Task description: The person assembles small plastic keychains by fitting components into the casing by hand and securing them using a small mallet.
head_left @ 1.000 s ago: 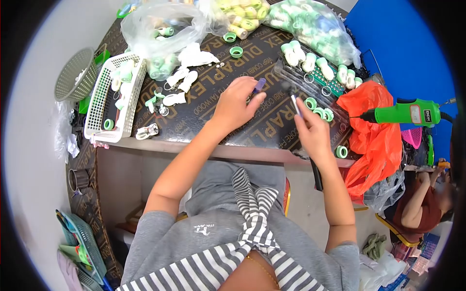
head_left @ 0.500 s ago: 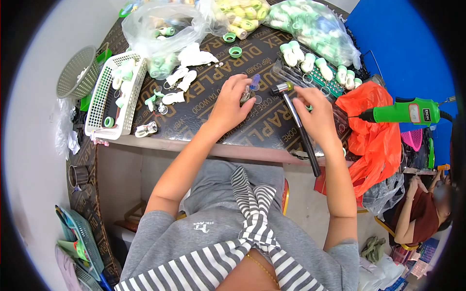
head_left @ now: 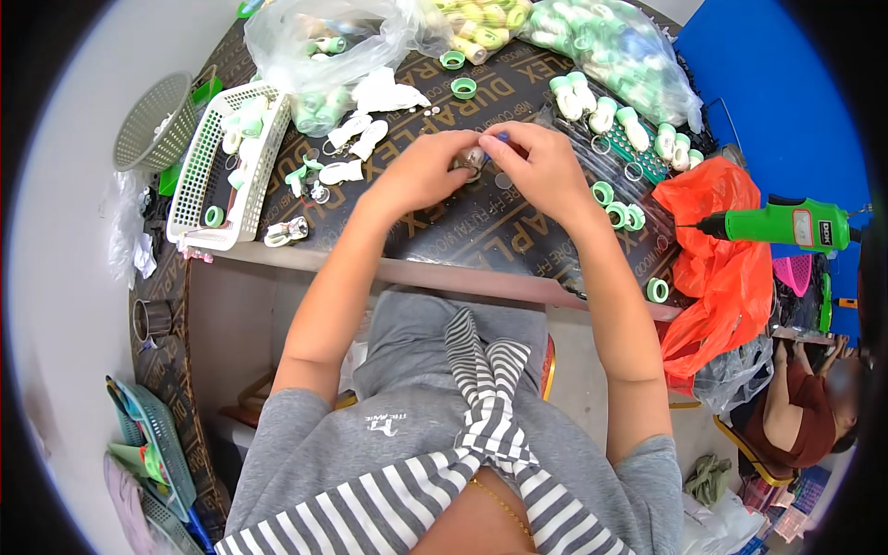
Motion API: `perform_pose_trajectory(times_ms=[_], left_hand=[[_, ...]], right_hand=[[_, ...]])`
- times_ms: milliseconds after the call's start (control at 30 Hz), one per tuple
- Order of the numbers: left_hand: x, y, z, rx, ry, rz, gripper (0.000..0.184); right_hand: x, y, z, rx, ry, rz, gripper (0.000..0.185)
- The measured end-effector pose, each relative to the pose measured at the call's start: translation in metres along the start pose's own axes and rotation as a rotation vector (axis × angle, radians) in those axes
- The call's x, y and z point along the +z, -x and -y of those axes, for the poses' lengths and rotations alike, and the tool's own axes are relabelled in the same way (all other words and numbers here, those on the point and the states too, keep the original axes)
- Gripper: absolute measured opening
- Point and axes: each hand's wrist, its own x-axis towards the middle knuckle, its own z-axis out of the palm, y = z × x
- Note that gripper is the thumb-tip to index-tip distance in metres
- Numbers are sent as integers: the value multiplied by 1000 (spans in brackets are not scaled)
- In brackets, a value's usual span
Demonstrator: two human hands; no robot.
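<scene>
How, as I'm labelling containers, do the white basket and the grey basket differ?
Shape: the white basket is long and roughly rectangular, while the grey basket is round.
Contents: the white basket holds green-and-white pieces and a green ring; the grey basket shows only a few small white bits.
Shared: both have walls pierced with holes.

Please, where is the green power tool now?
In the head view, the green power tool is on the right side, beside the red plastic bag.
</scene>
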Motion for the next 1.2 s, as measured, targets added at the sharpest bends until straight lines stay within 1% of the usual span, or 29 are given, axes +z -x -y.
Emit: perform_pose_trajectory(times_ms=[133, 200, 233, 300, 333, 400, 433, 533, 567, 633, 700, 733, 767, 833, 967, 1000, 1033, 1100, 1167, 1200], left_hand=[[-8, -6, 15, 41, 65, 45, 37], [-6, -9, 17, -33, 79, 100, 33], [-4, -9, 16, -33, 79, 100, 33], [2, -11, 13, -161, 261, 61, 27], [5, -12, 18, -160, 261, 63, 27], [11, -13, 30, -100, 673, 17, 24], [9, -12, 33, -155, 710, 13, 22], [9, -14, 47, -142, 671, 18, 22], [13, -15, 50, -101, 694, -11, 19], [22, -13, 46, -105, 763, -99, 18], [27, -13, 49, -142, 841, -128, 12], [29, -12, 51, -169, 870, -122, 9], [32, -11, 53, -110, 763, -154, 8], [32, -12, 56, -125, 763, -157, 9], [32, -10, 51, -158, 780, -148, 10], [31, -9, 49, -155, 781, -144, 10], [31, -8, 46, -144, 713, -155, 11], [32, -9, 47, -84, 588, -180, 15], [35, -10, 52, -83, 590, -183, 14], [35, -8, 51, -87, 588, -187, 14]], right_hand=[[-3, 5, 7, 14, 39, 31, 21], [-2, 6, 7, 24, 41, 4, 20], [0, 6, 8, 25, 41, 4, 20], [2, 7, 8, 45, 38, -16, 20], [1, 6, 9, 46, 40, -18, 20], [-2, 5, 13, 84, 0, 55, 21], [-1, 5, 13, 86, 1, 55, 21], [8, 4, 18, -5, 83, 63, 24], [14, 4, 16, -36, 110, 43, 23], [25, 3, 15, -110, 140, -37, 21], [27, 3, 18, -70, 143, -26, 18], [30, 4, 15, -88, 124, -52, 17], [32, 4, 13, -88, 125, -53, 17], [35, 5, 10, -103, 83, -120, 15], [46, 10, 14, -53, 33, -186, 13], [51, 12, 12, -52, 9, -237, 12], [53, 13, 12, -52, -13, -287, 11], [54, 17, 13, -12, -19, -282, 8], [56, 17, 13, -30, -9, -323, 7], [54, 15, 12, -14, -1, -298, 10]])
